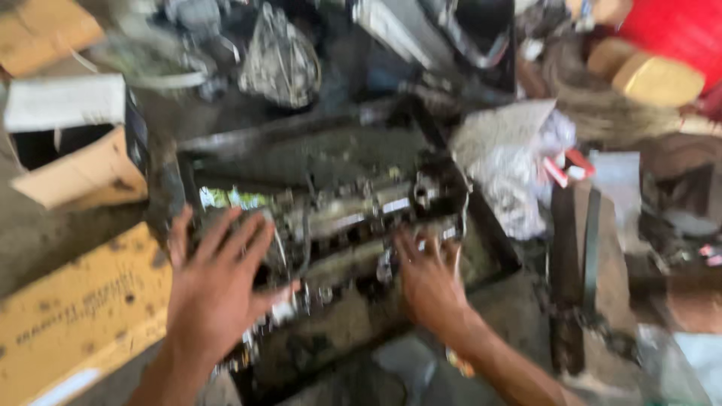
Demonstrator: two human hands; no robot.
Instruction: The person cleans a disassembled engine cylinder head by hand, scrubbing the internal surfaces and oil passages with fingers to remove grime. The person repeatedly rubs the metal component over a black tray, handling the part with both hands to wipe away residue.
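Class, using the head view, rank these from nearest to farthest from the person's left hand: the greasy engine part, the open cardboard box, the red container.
From the left hand:
1. Engine part, under the hand, which rests on its left end.
2. Cardboard box, up and to the left, on the floor.
3. Red container, far top right corner.

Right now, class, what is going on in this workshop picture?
A person leans over a greasy engine part lying in a dark metal tray. The left hand is spread flat on its near left end; the right hand has its fingers on the right end. An open cardboard box and a crumpled plastic bag lie beside it. The picture is blurred.
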